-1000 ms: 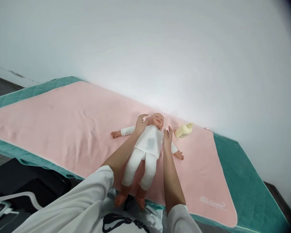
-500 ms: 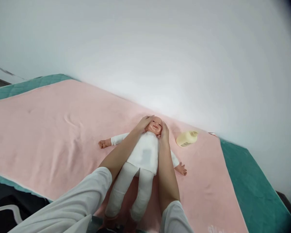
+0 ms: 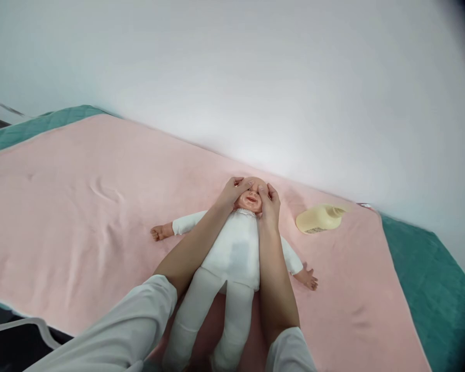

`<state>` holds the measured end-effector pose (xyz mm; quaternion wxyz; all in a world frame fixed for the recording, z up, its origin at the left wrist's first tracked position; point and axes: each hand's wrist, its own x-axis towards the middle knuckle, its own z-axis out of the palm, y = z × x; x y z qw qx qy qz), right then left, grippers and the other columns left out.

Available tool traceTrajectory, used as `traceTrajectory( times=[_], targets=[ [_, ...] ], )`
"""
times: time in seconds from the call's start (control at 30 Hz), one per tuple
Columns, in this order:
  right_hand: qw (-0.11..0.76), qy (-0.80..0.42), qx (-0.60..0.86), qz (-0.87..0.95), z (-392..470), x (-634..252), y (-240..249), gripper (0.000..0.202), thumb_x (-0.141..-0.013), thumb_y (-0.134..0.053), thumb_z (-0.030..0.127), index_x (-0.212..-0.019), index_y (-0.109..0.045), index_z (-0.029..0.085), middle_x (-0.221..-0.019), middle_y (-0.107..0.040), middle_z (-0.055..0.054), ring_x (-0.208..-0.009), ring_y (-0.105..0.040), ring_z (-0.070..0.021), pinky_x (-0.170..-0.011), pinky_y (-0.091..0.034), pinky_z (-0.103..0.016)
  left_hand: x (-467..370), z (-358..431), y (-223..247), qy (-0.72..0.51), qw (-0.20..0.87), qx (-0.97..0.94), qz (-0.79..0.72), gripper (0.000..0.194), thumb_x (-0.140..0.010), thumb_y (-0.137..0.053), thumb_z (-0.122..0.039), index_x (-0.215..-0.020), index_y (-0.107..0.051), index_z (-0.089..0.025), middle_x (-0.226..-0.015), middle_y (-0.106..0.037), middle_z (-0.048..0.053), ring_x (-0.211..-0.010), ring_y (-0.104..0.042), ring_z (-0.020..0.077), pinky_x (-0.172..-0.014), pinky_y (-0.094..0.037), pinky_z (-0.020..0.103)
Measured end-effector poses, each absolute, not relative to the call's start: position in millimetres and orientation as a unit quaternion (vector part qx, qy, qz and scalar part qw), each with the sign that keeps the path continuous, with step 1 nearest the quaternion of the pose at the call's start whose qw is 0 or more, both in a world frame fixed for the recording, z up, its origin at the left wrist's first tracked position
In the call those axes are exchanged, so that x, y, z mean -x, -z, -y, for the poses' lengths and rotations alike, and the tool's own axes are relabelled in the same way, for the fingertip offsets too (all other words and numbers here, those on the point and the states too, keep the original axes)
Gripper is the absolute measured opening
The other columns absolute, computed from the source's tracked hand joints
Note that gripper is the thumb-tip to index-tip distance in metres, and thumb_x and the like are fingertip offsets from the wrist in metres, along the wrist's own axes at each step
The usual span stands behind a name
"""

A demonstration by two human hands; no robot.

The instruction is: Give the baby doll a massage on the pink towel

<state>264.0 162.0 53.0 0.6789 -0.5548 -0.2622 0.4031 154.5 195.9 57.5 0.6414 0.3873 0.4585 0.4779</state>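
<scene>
A baby doll [image 3: 236, 248] in a white cloth suit lies on its back, arms spread to both sides. My left hand [image 3: 233, 192] cups one side of its head, the thumb stretched across the brow near one eye. On the other side of the head is my right hand [image 3: 270, 202], fingers curled and thumb pressed beside the other eye. Between my thumbs the doll's nose and mouth stay visible. My forearms run along both sides of its body. The fingers' contact behind the head is hidden.
A pale yellow bottle [image 3: 318, 219] lies on its side to the right of the doll. Beneath is a pink sheet [image 3: 70, 206] over a green quilted pad [image 3: 422, 268]. A white wall [image 3: 256, 77] rises along the far edge. A pale curved bar [image 3: 31, 321] shows at lower left.
My thumbs have moved inward over the doll's brow and eyes, and my right fingers have curled. The view has shifted slightly, so the bottle appears farther right and larger.
</scene>
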Motion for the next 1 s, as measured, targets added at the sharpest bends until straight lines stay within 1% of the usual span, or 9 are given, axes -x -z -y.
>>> traceTrajectory(
  times=[0.17, 0.3, 0.43, 0.57, 0.7, 0.87, 1.0],
  targets=[
    [0.684, -0.411, 0.548, 0.249, -158, -262, -58, 0.063, -0.067, -0.074, 0.036, -0.123, -0.054, 0.014, -0.128, -0.057, -0.013, -0.11, -0.061, -0.0234, -0.094, -0.053, -0.039, -155, -195, -55, -0.491, 0.648, -0.38, -0.441, 0.052, -0.074, -0.075, -0.04, -0.113, -0.05, -0.017, -0.125, -0.055, 0.016, -0.102, -0.064, 0.0246, -0.082, -0.055, 0.035],
    [0.692, -0.435, 0.534, 0.216, -156, -262, -61, 0.062, -0.064, -0.076, 0.035, -0.12, -0.056, 0.017, -0.119, -0.062, -0.01, -0.103, -0.064, -0.0226, -0.09, -0.054, -0.04, -156, -192, -59, -0.488, 0.638, -0.382, -0.456, 0.048, -0.076, -0.073, -0.039, -0.113, -0.051, -0.018, -0.124, -0.056, 0.015, -0.102, -0.064, 0.0231, -0.083, -0.054, 0.034],
    [0.707, -0.441, 0.518, 0.194, -157, -262, -62, 0.057, -0.063, -0.076, 0.034, -0.115, -0.059, 0.017, -0.112, -0.065, -0.008, -0.099, -0.065, -0.0209, -0.09, -0.054, -0.038, -157, -186, -67, -0.491, 0.644, -0.372, -0.453, 0.041, -0.08, -0.068, -0.036, -0.112, -0.052, -0.018, -0.12, -0.057, 0.014, -0.101, -0.063, 0.0226, -0.084, -0.052, 0.035],
    [0.718, -0.438, 0.508, 0.186, -157, -262, -60, 0.05, -0.065, -0.074, 0.032, -0.111, -0.061, 0.016, -0.106, -0.067, -0.007, -0.097, -0.065, -0.0199, -0.09, -0.053, -0.038, -159, -184, -71, -0.503, 0.664, -0.35, -0.429, 0.035, -0.081, -0.066, -0.034, -0.109, -0.053, -0.017, -0.113, -0.06, 0.012, -0.096, -0.064, 0.021, -0.081, -0.053, 0.033],
    [0.722, -0.455, 0.493, 0.169, -157, -263, -61, 0.047, -0.067, -0.073, 0.029, -0.111, -0.062, 0.017, -0.104, -0.068, -0.006, -0.096, -0.065, -0.0194, -0.091, -0.053, -0.039, -159, -185, -71, -0.5, 0.669, -0.333, -0.438, 0.029, -0.083, -0.063, -0.031, -0.107, -0.054, -0.019, -0.107, -0.062, 0.01, -0.091, -0.064, 0.0196, -0.079, -0.053, 0.032],
    [0.729, -0.48, 0.473, 0.119, -156, -263, -67, 0.038, -0.068, -0.066, 0.018, -0.106, -0.064, 0.016, -0.102, -0.069, -0.006, -0.09, -0.067, -0.0184, -0.089, -0.054, -0.04, -157, -186, -72, -0.482, 0.681, -0.321, -0.449, 0.028, -0.085, -0.058, -0.031, -0.111, -0.055, -0.02, -0.108, -0.064, 0.01, -0.092, -0.065, 0.0205, -0.082, -0.053, 0.034],
    [0.726, -0.496, 0.465, 0.102, -156, -263, -70, 0.034, -0.069, -0.064, 0.017, -0.103, -0.065, 0.016, -0.098, -0.07, -0.005, -0.085, -0.067, -0.019, -0.086, -0.055, -0.043, -156, -186, -74, -0.481, 0.669, -0.346, -0.448, 0.036, -0.087, -0.054, -0.029, -0.123, -0.054, -0.022, -0.116, -0.061, 0.01, -0.099, -0.063, 0.0214, -0.084, -0.053, 0.034]
  ],
)
